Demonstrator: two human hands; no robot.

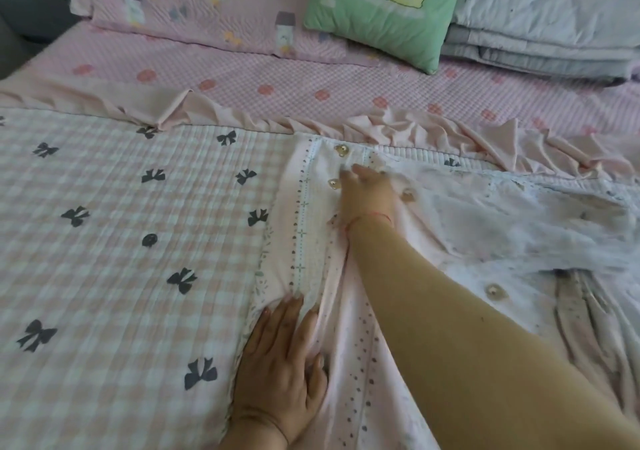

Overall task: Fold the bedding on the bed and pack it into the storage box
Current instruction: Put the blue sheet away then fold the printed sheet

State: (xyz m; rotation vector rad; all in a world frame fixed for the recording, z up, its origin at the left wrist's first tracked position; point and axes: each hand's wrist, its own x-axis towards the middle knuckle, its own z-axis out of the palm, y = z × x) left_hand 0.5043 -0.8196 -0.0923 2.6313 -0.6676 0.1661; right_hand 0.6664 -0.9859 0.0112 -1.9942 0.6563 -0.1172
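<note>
A home bedroom: bed (pixel 311 82) with pink checked sheet, pillow (pixel 194 6), green cartoon cushion (pixel 384 10), folded quilts (pixel 543 24).

The checked quilt (pixel 104 242) is matt, ribbed cloth. The pink cover (pixel 363 363) looks smooth, soft cotton with glossy buttons (pixel 334 183). The frill (pixel 398 127) is thin, creased fabric.

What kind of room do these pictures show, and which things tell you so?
Most likely a bedroom. The view looks down on a bed with a pink checked sheet, a pillow and green cushion at its head, and folded grey blankets stacked beside them.
</note>
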